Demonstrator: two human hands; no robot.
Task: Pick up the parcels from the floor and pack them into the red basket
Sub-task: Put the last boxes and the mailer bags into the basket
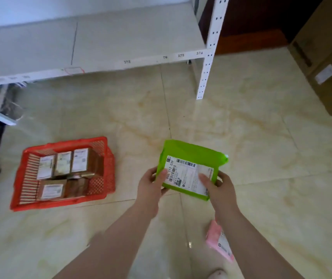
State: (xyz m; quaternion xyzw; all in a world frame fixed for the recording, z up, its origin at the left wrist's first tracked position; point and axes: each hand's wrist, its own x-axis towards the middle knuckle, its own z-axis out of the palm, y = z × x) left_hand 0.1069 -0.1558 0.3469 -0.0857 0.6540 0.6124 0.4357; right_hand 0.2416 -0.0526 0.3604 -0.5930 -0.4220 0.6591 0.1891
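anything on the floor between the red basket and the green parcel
Nothing: in the head view only bare tile separates the red basket from the green parcel, which both hands hold.

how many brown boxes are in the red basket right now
5 visible in the red basket: three along the far row, two in the near row. More may be hidden beneath.

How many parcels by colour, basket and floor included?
Brown boxes in the red basket: 5 visible
Green mailer, held by left hand and right hand: 1
Pink mailer on the floor: 1
Total: 7
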